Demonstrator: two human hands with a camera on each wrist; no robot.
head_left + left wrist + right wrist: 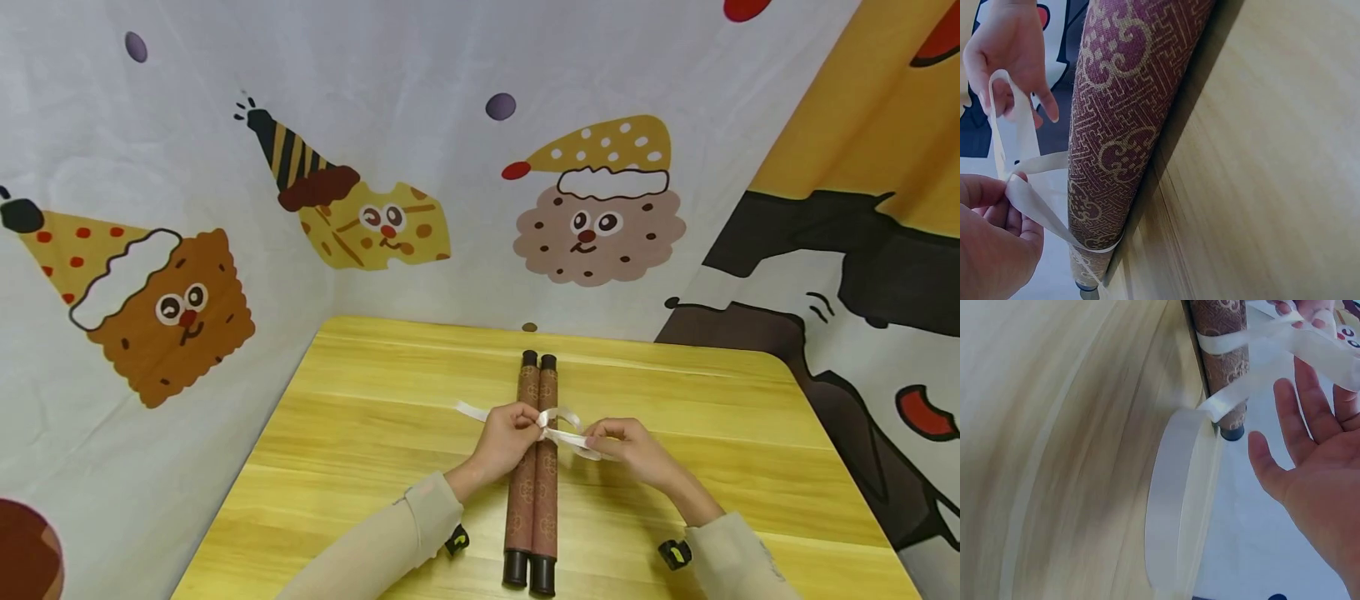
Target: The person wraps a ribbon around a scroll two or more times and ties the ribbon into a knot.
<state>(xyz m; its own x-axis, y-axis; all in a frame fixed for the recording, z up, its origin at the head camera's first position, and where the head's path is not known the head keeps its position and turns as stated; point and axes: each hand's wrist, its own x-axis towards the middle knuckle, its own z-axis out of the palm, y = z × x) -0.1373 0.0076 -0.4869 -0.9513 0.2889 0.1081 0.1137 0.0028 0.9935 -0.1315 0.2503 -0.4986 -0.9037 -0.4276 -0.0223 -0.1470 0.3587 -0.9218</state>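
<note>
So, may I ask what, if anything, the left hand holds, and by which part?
The left hand pinches the white ribbon where its strands meet.

Left forearm (367, 546) angled inward, left hand (501, 443) pinching with thumb and fingers, right forearm (731, 558) angled inward, right hand (633, 450) pinching, outer fingers spread.

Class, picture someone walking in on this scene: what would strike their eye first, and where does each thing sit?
Probably the cartoon cheese in a striped party hat, on the white cloth behind the table. Next, two brown patterned rolls with dark ends, lying side by side mid-table. Then the pale ribbon across them, pinched by the left hand.
</note>
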